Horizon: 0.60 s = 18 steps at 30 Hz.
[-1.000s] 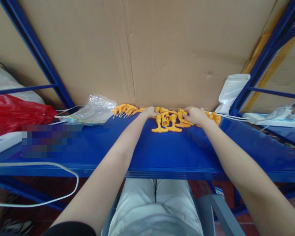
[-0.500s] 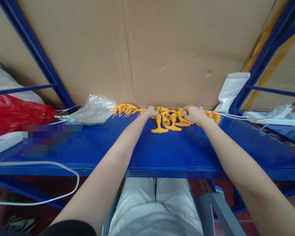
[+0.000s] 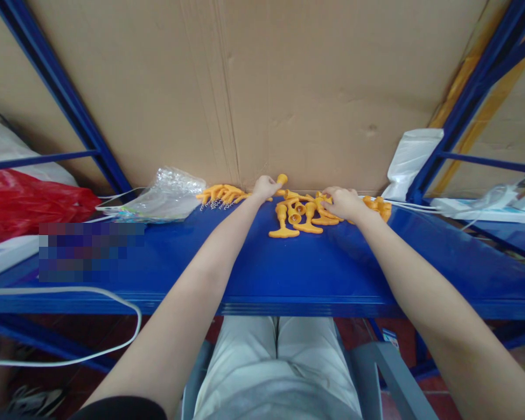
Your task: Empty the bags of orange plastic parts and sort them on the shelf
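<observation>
Several orange plastic toy legs lie in a heap at the back of a blue shelf, against a cardboard wall. My left hand is closed on one orange piece, lifted a little above the heap. My right hand rests on the right side of the heap with fingers curled on pieces there; what they grip is hidden. A second group of orange foot pieces with small chains lies just left of my left hand.
A crinkled clear plastic bag lies on a phone at the left. A red bag sits further left. A white pouch leans at the right post, with white cables beyond. A white cable loops over the front edge.
My left hand has risen from the heap with an orange piece in its fingers. My right hand has stayed on the heap.
</observation>
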{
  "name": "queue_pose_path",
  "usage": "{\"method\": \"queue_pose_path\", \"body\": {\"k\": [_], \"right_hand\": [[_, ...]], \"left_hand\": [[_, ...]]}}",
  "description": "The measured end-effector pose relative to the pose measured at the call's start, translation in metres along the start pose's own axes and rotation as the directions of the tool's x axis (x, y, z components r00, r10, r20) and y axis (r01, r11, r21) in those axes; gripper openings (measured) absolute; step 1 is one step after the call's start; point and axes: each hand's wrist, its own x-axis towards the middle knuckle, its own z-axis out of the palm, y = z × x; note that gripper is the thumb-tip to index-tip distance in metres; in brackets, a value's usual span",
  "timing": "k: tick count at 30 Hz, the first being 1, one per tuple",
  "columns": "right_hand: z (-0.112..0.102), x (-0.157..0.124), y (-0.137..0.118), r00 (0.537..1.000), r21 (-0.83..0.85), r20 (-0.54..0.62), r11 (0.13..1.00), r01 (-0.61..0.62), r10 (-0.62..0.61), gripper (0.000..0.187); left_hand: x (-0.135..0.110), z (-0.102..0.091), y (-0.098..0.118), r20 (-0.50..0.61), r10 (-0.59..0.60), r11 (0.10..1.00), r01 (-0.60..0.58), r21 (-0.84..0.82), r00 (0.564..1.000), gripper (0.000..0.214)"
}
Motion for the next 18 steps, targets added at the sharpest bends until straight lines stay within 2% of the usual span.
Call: {"method": "queue_pose_path", "body": {"k": [2,5,8,11,15,18], "right_hand": [[0.005,0.001,0.003,0.998,0.045,-0.054,0.998,0.033,-0.031,0.047],[0.011,0.003,0.006,0.984,0.118,-0.158,0.987,0.105,-0.086,0.058],[0.014,0.003,0.005,0.952,0.168,-0.262,0.963,0.209,-0.161,0.067],[0.014,0.004,-0.003,0.901,0.199,-0.346,0.918,0.343,-0.262,0.066],[0.015,0.005,-0.018,0.849,0.217,-0.343,0.846,0.487,-0.401,0.05],[0.016,0.004,-0.026,0.825,0.232,-0.324,0.807,0.543,-0.463,0.045]], "left_hand": [[-0.005,-0.004,0.008,-0.022,0.04,0.999,-0.041,-0.022,0.999,0.017],[-0.019,-0.01,0.019,0.007,0.158,0.987,-0.158,-0.007,0.987,0.011],[-0.039,-0.015,0.027,0.077,0.283,0.958,-0.286,0.033,0.956,0.01],[-0.062,-0.021,0.03,0.154,0.381,0.918,-0.393,0.056,0.912,0.014],[-0.088,-0.036,0.024,0.15,0.513,0.838,-0.531,0.128,0.845,0.014],[-0.097,-0.044,0.016,0.124,0.55,0.817,-0.563,0.124,0.826,0.014]]}}
